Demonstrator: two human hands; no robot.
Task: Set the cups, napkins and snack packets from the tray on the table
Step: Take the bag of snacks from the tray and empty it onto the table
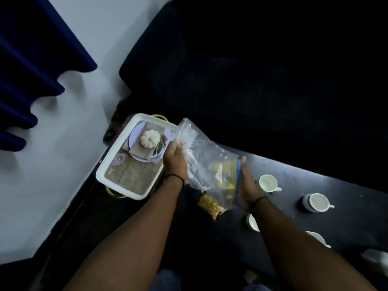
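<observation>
Between my hands hangs a clear zip bag with a blue seal strip and yellow snack packets inside. My left hand grips its upper left part, and my right hand holds the sealed edge from the right. Below the bag a snack packet of yellow-brown mix lies on the black table. The white tray, printed with a pumpkin place setting, sits at the table's left end with nothing on it. Several white cups stand on the table: one by my right hand, one further right, one partly behind my forearm.
A dark sofa fills the space behind the table. Blue curtains hang at the left over a pale floor. Another white cup peeks out beside my right forearm, and a pale blurred object lies at the right edge.
</observation>
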